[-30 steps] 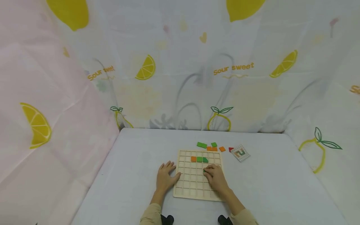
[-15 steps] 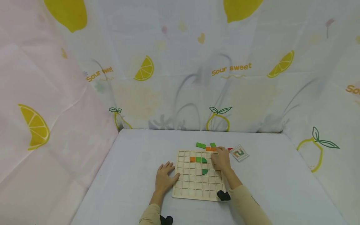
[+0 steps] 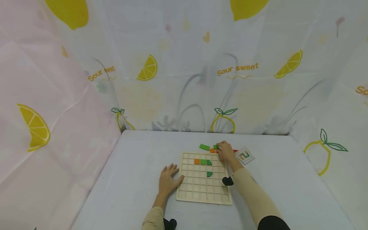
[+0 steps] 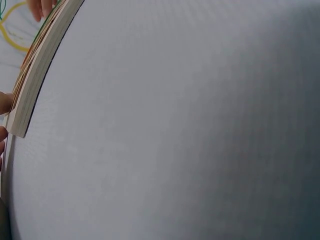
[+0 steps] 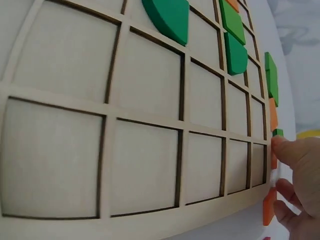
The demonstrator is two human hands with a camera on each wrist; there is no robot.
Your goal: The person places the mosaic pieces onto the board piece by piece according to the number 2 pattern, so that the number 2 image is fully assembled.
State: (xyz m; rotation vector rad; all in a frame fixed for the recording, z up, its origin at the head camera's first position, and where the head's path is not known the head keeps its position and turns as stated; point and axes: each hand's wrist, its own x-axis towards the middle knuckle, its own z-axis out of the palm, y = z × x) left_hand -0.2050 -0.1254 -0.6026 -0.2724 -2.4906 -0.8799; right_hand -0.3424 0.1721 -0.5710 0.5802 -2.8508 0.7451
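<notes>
A pale wooden grid board (image 3: 198,193) lies on the table. An orange square (image 3: 196,161), a green square (image 3: 203,162) and a green quarter-round tile (image 3: 209,162) sit side by side in one row; another green quarter-round (image 3: 209,174) lies lower down. My left hand (image 3: 169,179) rests at the board's left edge, fingers spread, thumb over the rim. Beyond the far edge, my right hand (image 3: 226,151) pinches a loose green square tile (image 3: 216,147). In the right wrist view its thumb (image 5: 290,150) meets that tile, and the other fingers are curled.
Behind the board lie a green rectangle (image 3: 204,147) and an orange tile (image 3: 212,150); another orange tile (image 5: 269,207) shows below my right thumb. A red piece (image 3: 235,150) sits near a small pattern card (image 3: 245,155). Printed cloth walls (image 3: 184,95) surround the table.
My right hand has let go of the green quarter-round in the lower cell and moved away over the far edge to the loose green square. My left hand stays in place.
</notes>
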